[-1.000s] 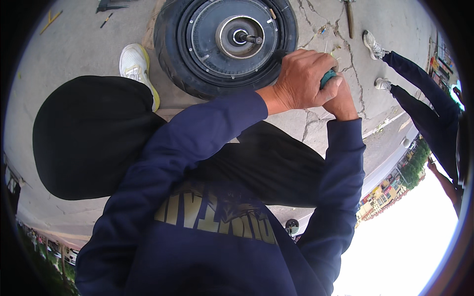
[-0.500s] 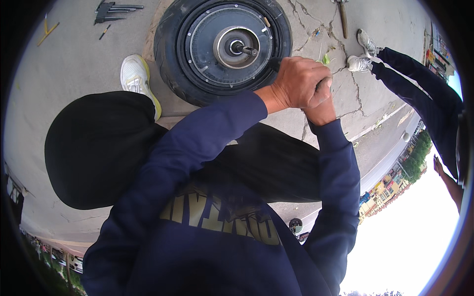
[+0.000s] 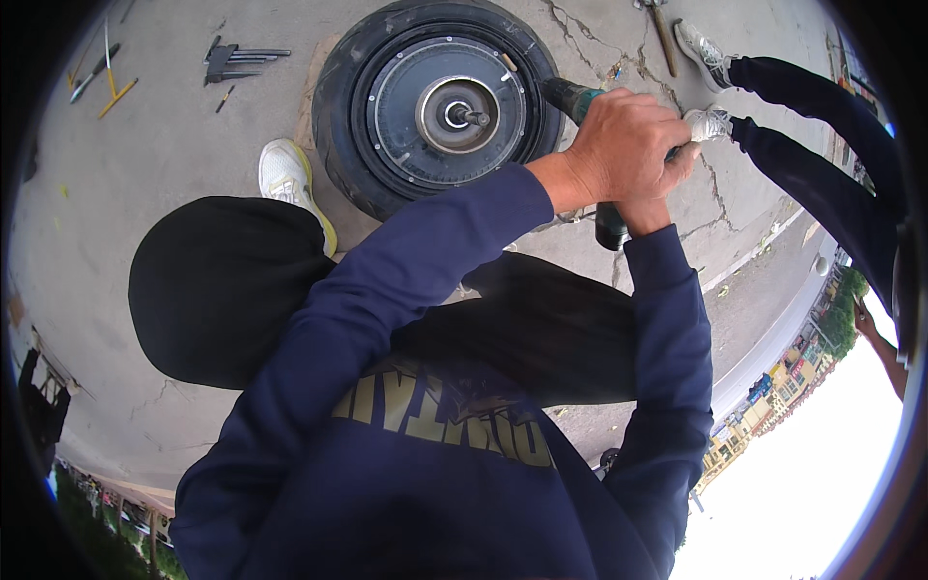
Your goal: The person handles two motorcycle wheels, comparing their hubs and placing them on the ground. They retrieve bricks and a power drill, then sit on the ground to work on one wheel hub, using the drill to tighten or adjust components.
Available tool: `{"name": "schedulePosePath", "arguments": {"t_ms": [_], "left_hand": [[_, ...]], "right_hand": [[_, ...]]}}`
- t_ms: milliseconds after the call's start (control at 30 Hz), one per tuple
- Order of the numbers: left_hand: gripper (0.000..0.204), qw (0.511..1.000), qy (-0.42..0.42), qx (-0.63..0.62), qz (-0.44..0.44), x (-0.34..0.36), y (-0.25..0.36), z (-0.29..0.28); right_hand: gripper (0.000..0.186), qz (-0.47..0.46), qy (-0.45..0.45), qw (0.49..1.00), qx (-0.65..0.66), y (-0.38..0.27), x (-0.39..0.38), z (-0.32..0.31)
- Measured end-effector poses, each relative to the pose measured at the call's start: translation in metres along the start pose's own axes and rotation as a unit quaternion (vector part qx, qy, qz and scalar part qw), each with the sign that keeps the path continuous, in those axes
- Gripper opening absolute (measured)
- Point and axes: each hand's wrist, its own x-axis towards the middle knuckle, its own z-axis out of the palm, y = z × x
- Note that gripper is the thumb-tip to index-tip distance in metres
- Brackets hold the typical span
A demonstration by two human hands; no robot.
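Both my hands are closed around a green and black cordless drill (image 3: pixel 580 101), beside the right edge of a black tyre (image 3: pixel 340 145). My left hand (image 3: pixel 619 145) wraps over the top, hiding the middle of the tool. Below it, my right hand (image 3: pixel 646 215) is mostly covered, with its fingers hard to see. The drill's dark front end points toward the wheel's rim. Its dark lower end shows beside my right wrist. The wheel lies flat, with a dark grey bolted hub cover (image 3: pixel 406 121) and a metal axle (image 3: pixel 471 117) sticking up from its centre.
Hex keys in a holder (image 3: pixel 246 60) lie on the ground at the upper left, near a yellow T-handle tool (image 3: pixel 118 97). A wooden-handled hammer (image 3: pixel 663 39) lies at the upper right. Another person's shoes (image 3: pixel 704 56) stand there on cracked concrete.
My hands have moved slightly right with the drill, and more of its body and lower end now shows. The whole view has shifted a little. The wheel seems unchanged.
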Motion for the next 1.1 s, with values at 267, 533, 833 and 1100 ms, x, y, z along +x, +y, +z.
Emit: {"name": "schedulePosePath", "arguments": {"t_ms": [267, 533, 833, 1100], "left_hand": [[0.020, 0.999, -0.004, -0.012, -0.040, -0.014, -0.026, -0.003], [0.019, 0.999, -0.030, -0.001, -0.043, -0.018, -0.030, -0.001], [0.022, 0.993, 0.102, -0.005, -0.052, -0.028, -0.037, -0.022], [0.025, 0.991, 0.087, -0.040, -0.091, -0.006, -0.045, -0.018]], "right_hand": [[0.061, 0.007, -0.020, 1.000, 0.022, 0.032, 0.027, 0.019], [0.053, 0.026, -0.028, 0.999, 0.035, 0.037, 0.026, 0.019], [0.021, -0.015, -0.043, 0.977, -0.209, 0.001, 0.062, -0.008], [0.031, -0.031, -0.007, 0.998, -0.058, 0.012, 0.063, 0.002]]}}
